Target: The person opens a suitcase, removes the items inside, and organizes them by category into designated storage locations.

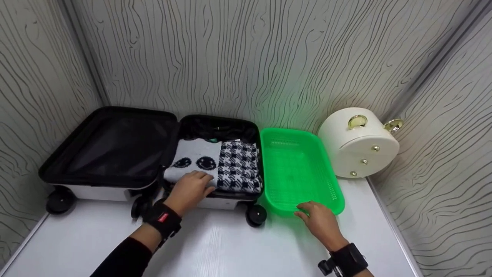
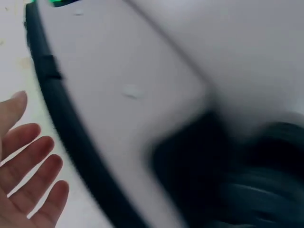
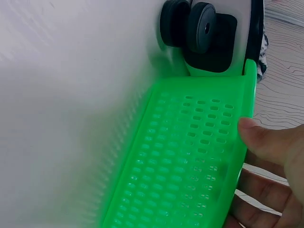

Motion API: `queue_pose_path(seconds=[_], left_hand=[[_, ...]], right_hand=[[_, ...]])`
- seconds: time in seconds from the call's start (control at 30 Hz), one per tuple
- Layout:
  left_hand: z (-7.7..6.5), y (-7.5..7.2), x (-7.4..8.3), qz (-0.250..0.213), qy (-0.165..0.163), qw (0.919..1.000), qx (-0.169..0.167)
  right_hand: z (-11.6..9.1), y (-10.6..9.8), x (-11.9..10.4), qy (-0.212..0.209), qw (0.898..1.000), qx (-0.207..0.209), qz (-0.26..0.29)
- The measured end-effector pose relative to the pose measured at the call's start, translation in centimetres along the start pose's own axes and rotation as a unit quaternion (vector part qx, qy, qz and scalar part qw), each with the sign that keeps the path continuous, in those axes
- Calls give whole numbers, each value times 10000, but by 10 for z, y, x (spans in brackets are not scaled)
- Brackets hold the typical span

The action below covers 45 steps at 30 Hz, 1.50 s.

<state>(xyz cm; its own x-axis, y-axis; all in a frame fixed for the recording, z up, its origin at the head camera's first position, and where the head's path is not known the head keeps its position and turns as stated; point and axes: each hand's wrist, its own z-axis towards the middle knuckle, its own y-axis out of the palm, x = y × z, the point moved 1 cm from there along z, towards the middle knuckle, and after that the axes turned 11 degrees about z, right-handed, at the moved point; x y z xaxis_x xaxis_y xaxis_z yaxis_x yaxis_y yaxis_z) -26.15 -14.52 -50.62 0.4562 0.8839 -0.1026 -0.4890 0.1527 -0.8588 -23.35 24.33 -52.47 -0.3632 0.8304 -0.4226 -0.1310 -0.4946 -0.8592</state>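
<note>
Suitcase [image 1: 102, 193] lies open flat, green basket [image 1: 294, 169] right beside it. Folded knit [image 1: 219, 163] sits in the suitcase's right half, long axis roughly left-to-right, just ahead of the left hand [image 1: 190, 190], easily the nearer one: fingers relaxed, gripping nothing, contact's hard to tell. Right hand [image 1: 319, 221] pinches the basket's near rim.

Left arm [image 1: 132, 250] and right arm [image 1: 364, 273] forward, left fingers [image 2: 33, 156] loose, right fingers [image 3: 263, 189] opposite thumb [image 3: 267, 142].
</note>
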Motion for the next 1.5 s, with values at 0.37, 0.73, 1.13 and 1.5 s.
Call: queue_pose_path(seconds=[0.37, 0.73, 1.13, 1.5], left_hand=[[75, 27, 46, 852, 925, 9783, -1646], [93, 33, 50, 1006, 1005, 9770, -1586], [101, -37, -4, -1032, -88, 9887, -1083], [98, -103, -35, -3529, -621, 9307, -739]], right_hand=[[0, 0, 0, 18, 10000, 21, -11], [0, -1, -1, 8, 9999, -70, 134], [37, 0, -16, 585, 9824, -396, 1729], [102, 18, -48, 552, 8860, -447, 4583]])
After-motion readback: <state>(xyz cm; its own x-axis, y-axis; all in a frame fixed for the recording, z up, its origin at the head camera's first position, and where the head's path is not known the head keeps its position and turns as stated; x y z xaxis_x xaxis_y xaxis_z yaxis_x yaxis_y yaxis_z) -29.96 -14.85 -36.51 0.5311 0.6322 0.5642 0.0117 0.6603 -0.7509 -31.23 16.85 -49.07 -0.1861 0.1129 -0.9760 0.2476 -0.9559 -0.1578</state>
